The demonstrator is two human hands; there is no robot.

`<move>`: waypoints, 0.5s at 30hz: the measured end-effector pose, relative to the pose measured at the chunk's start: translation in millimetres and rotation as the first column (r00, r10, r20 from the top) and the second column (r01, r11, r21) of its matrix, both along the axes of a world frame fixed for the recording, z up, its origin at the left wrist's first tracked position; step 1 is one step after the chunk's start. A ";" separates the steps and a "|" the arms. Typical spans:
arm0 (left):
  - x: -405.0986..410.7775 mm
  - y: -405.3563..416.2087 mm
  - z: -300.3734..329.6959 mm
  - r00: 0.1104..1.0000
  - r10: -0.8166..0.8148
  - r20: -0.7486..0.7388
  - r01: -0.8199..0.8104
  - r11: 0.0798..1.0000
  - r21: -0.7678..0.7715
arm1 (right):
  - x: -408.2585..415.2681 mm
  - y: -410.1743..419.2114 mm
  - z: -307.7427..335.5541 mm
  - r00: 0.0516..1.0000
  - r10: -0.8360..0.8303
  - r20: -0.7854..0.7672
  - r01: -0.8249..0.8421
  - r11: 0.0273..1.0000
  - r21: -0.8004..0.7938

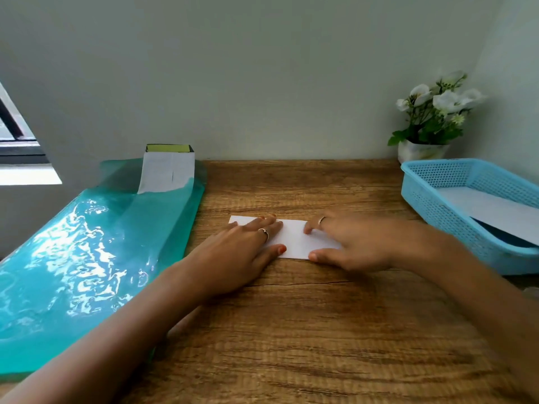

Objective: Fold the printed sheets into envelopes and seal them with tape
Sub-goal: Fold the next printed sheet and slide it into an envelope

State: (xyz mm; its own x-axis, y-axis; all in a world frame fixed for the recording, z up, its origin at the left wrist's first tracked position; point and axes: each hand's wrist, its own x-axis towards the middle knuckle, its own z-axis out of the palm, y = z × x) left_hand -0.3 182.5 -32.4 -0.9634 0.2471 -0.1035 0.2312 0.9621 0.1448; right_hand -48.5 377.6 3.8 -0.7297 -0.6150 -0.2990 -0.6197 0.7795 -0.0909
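**Paper handling: light, floppy, slides on wood — pin it, don't pinch it**

Folded sheet (294,239) lies flat mid-desk (291,330), between the teal plastic folder (87,258) on the left and the blue mesh basket (437,196) on the right. It looks like plain white office paper, already folded down to a narrow rectangle.

Handling call: near weightless, no stiffness, creases permanently, and likely to skate on the smooth wood grain if pushed from one side. Best held by flat pressure from above near both ends; lift only at a free edge or corner. The fold will spring back until taped.

Left hand (248,249): open, fingers extended and nearly flat, palm down over the sheet's left part, thumb tip at the near edge. Pressing, not gripping.

Right hand (350,246): open but more curled, fingertips on the sheet's right part, thumb at the near edge. Nothing clasped in either hand.

No tape visible. More white paper sits in the basket; a printed sheet (167,173) sticks out of the folder near a dark box (169,148).
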 end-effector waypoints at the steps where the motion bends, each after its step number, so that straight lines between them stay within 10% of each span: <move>1: -1.4 -0.4 -2.4 1.000 -0.017 0.004 0.017 1.000 0.023 | 4.0 -5.8 -7.1 1.000 0.022 0.000 -0.022 0.999 -0.027; 15: 0.8 3.9 6.5 0.984 0.178 0.028 -0.175 0.981 -0.080 | 27.8 -19.8 -12.6 0.966 -0.211 -0.148 0.224 0.972 0.077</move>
State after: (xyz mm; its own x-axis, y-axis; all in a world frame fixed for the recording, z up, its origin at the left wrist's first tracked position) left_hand 0.5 186.4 -25.9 -0.9867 0.0633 -0.1498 0.0526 0.9959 0.0741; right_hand -20.7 357.7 -8.8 -0.8808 -0.4115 -0.2344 -0.4360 0.8978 0.0622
